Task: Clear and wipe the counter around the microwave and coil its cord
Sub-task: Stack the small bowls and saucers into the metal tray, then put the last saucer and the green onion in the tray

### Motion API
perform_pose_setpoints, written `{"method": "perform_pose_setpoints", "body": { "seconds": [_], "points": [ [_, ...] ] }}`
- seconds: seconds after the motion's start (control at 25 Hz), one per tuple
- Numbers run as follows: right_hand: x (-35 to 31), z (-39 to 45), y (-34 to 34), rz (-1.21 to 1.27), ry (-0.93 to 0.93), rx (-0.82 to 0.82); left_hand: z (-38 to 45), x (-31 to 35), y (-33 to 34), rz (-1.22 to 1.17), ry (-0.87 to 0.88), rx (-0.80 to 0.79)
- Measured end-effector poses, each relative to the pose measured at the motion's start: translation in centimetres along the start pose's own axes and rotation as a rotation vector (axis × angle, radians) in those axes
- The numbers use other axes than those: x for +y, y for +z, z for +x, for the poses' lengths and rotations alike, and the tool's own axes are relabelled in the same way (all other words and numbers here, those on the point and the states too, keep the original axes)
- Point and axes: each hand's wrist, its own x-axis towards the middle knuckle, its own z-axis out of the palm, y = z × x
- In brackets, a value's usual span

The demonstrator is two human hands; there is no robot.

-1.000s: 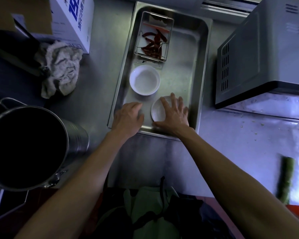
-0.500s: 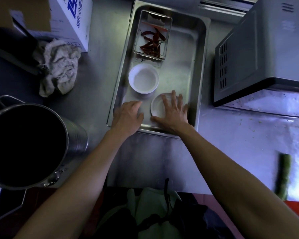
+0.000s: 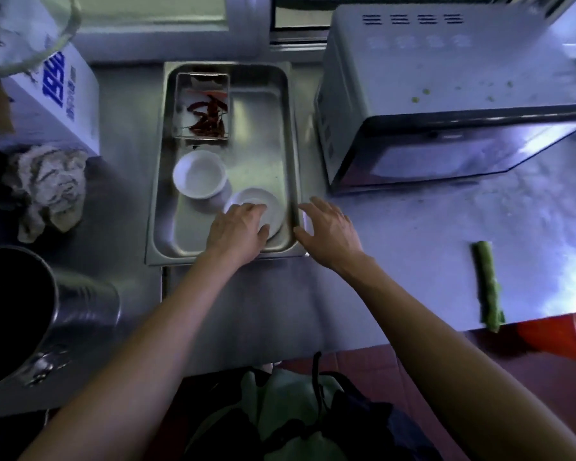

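The silver microwave (image 3: 446, 94) stands at the back right of the steel counter (image 3: 413, 247); its cord is not in view. Left of it lies a steel tray (image 3: 223, 258) holding a white bowl (image 3: 198, 174), a small white saucer (image 3: 263, 202) and a wire-edged box of dried red chillies (image 3: 207, 118). My left hand (image 3: 236, 229) reaches into the tray and grips the saucer, fingers curled over its near edge. Just outside the tray's right rim is my right hand (image 3: 328, 229), fingers spread, thumb at the rim, holding nothing.
A crumpled grey rag (image 3: 47, 189) lies at the left, below a white box with blue print (image 3: 64, 94). A big steel pot (image 3: 20, 314) stands at the near left. A green vegetable stalk (image 3: 487, 287) lies near the counter's front right edge. Crumbs dot the counter and microwave top.
My right hand has left the saucer and moved out of the tray to its right rim. My left hand has shifted right onto the saucer. The view has tilted up.
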Motion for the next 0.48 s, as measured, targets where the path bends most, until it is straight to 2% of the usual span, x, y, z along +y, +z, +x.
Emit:
{"method": "perform_pose_setpoints", "body": {
  "seconds": [0.28, 0.48],
  "points": [
    [11.5, -12.3, -3.5, 0.059, 0.162, 0.040, -3.6, 13.3, 2.2, 0.029, 0.129, -0.020],
    [19.8, -22.6, -6.8, 0.077, 0.317, 0.134, -6.1, 24.5, 5.3, 0.071, 0.303, -0.042]
  ]
}}
